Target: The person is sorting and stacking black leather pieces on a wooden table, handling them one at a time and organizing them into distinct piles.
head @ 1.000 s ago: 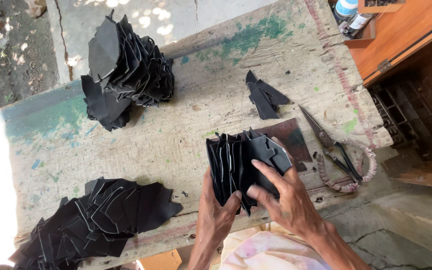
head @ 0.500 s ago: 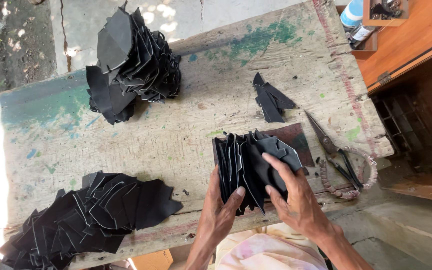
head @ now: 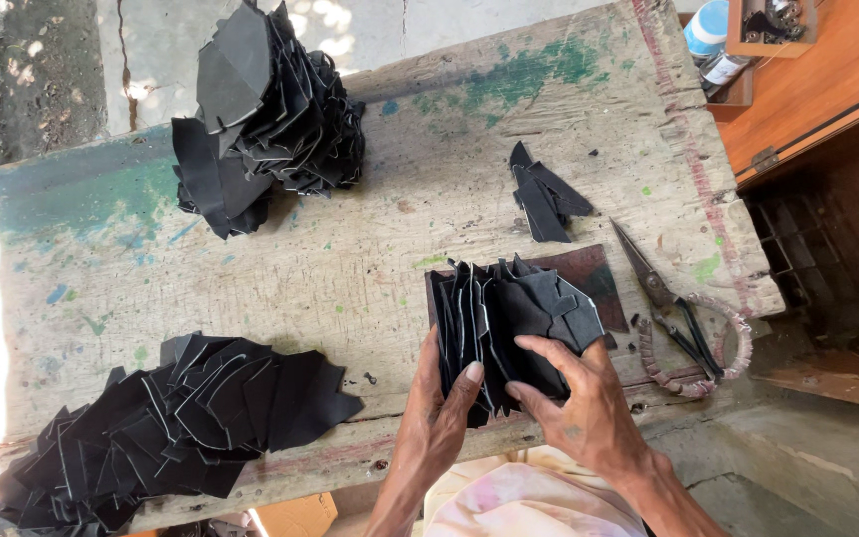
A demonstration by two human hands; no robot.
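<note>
Both hands are staying on the bundle of black cut pieces (head: 504,323) as they were a second ago, though the right hand's fingers are now lying higher over its top sheets and the camera has drifted slightly.

Seen from the head camera, the left hand (head: 441,413) is pressing its thumb and fingers against the near left side of the bundle, and the right hand (head: 574,398) is spreading over its near right side; together they are clasping the bundle, which is standing on edge on the workbench (head: 390,249) by the near edge, towards the right end. It is partly covering a dark brown pad (head: 599,283). Scissors with wrapped handles (head: 683,323) are lying just beside that pad, near the right edge. A few loose black scraps (head: 546,194) are lying beyond the bundle. A tall heap of black pieces (head: 265,114) is sitting at the far edge towards the left, and a flat spread of black pieces (head: 171,423) is fanning out at the near left corner.

The pieces are looking thin, light and floppy, like cut leather or fabric, so the sheets are likely sliding against one another; squeezing from both flat sides, low near the bench, seems the surest hold.
</note>
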